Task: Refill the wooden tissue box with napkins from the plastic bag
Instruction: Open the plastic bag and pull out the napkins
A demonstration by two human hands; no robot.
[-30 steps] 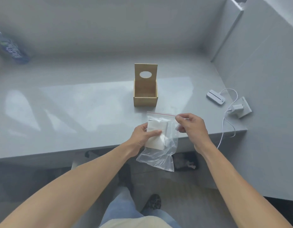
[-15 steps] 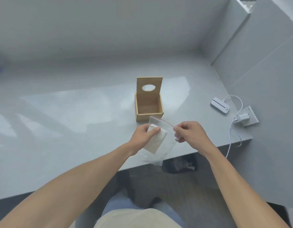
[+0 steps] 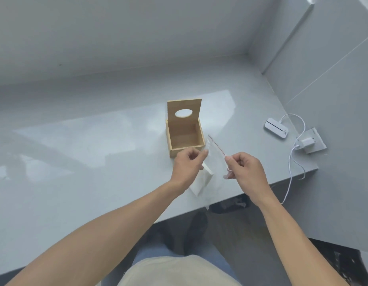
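Observation:
The wooden tissue box [image 3: 185, 139] stands on the grey counter [image 3: 96, 153], its lid with an oval hole tipped up at the back and its inside bare. Just in front of it I hold the clear plastic bag [image 3: 215, 159] by its red-lined zip top. My left hand [image 3: 189, 165] pinches the left side of the mouth. My right hand [image 3: 244, 170] pinches the right side. The mouth is spread apart between them. A folded stack of white napkins [image 3: 200, 182] lies inside the bag, below my left hand.
At the right of the counter lie a small white device [image 3: 276, 130] and a white charger plugged into a socket block [image 3: 309, 142], with a white cable [image 3: 290, 168] hanging over the edge. Walls close the back and right. The counter's front edge runs under my wrists.
My left hand moved from gripping the napkins through the bag to pinching the bag's top edge. The bag came forward over the counter, nearer the box, and its mouth has spread.

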